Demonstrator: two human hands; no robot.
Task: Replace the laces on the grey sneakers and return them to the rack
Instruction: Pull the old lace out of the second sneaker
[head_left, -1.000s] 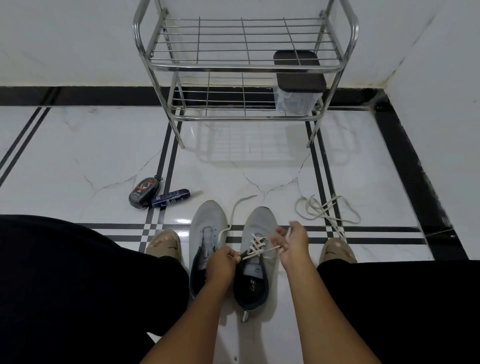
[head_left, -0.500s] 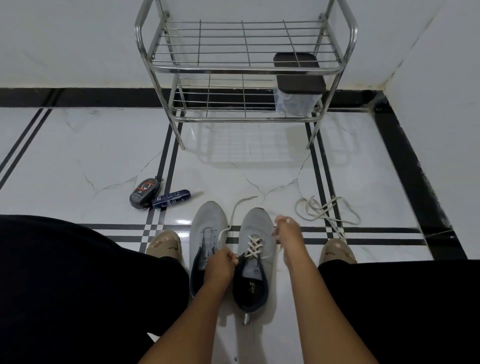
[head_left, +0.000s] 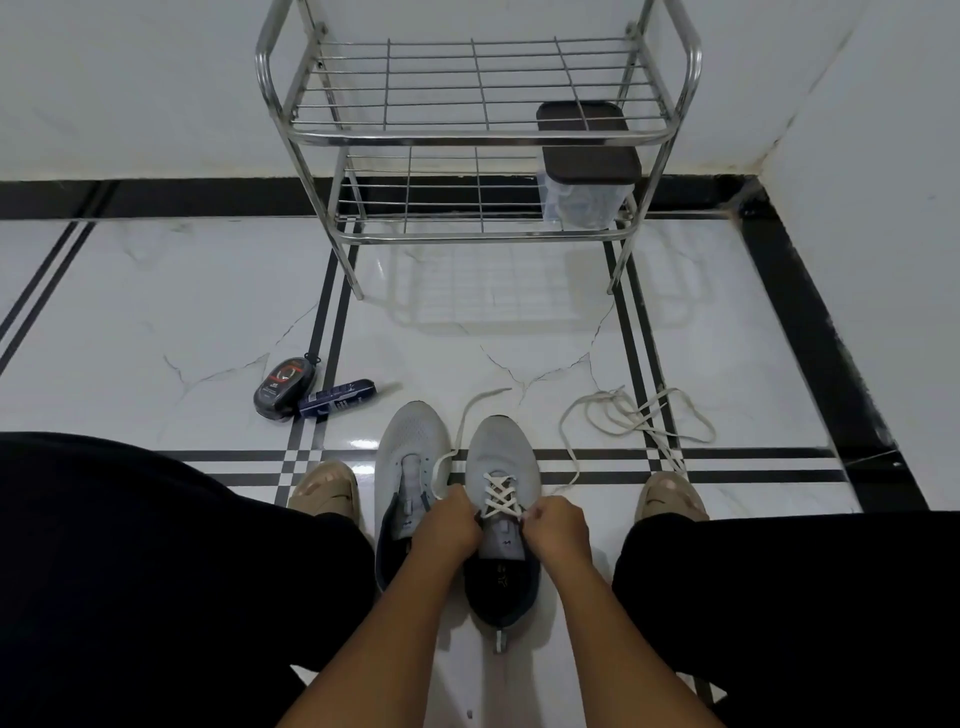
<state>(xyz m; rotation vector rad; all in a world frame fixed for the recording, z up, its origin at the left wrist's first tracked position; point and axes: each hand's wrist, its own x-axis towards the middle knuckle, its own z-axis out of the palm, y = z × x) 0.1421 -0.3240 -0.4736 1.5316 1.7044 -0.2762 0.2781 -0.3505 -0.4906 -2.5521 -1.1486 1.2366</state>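
Two grey sneakers stand side by side on the floor between my feet. The right sneaker (head_left: 501, 452) carries a white lace (head_left: 498, 493) crossed through its upper eyelets. The left sneaker (head_left: 413, 441) has bare eyelets. My left hand (head_left: 448, 525) grips the lace at the right sneaker's left edge; one lace end trails forward between the shoes. My right hand (head_left: 557, 527) pinches the lace at the shoe's right eyelets. A loose white lace (head_left: 631, 415) lies coiled on the floor to the right.
A steel wire shoe rack (head_left: 478, 135) stands against the far wall, with a dark-lidded clear container (head_left: 584, 182) on its lower shelf. A black shoe-polish sponge (head_left: 283, 384) and a blue tube (head_left: 337, 397) lie on the floor at left. A wall closes the right side.
My right hand pulled the lace out to the right, then came back down to the shoe's right eyelets. My left hand stayed at the shoe's left edge.
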